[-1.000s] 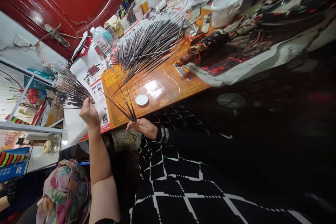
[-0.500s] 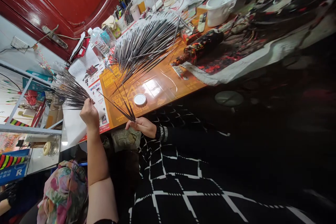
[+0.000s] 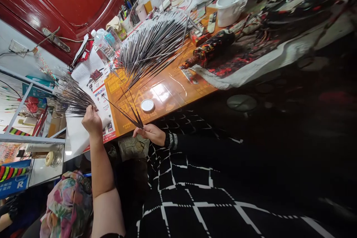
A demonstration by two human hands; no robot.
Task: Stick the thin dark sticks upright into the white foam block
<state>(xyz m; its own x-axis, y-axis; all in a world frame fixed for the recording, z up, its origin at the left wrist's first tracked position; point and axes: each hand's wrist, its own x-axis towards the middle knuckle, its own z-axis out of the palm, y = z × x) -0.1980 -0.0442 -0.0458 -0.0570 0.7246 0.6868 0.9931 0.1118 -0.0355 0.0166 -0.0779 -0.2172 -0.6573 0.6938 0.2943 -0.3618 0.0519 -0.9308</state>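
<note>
My left hand is closed at the near ends of a fanned bundle of thin dark rods, over white paper at the table's left. Whether it grips the whole bundle or only a few rods is hidden. At the front edge, my right hand pinches a few dark tapered rods by their lower ends; they spread in a V over the table. A large pile of similar rods lies farther back. A round white lid sits just beyond my right hand.
A plastic bottle and cups of pens stand behind the pile. To the right are a white tub, a paint-crusted cylinder and a stained cloth. A metal frame borders the left. Another person's arm shows at lower left.
The view has shifted slightly. My left hand sits a little farther left, still at the bundle. My right hand keeps its rods in nearly the same place.
</note>
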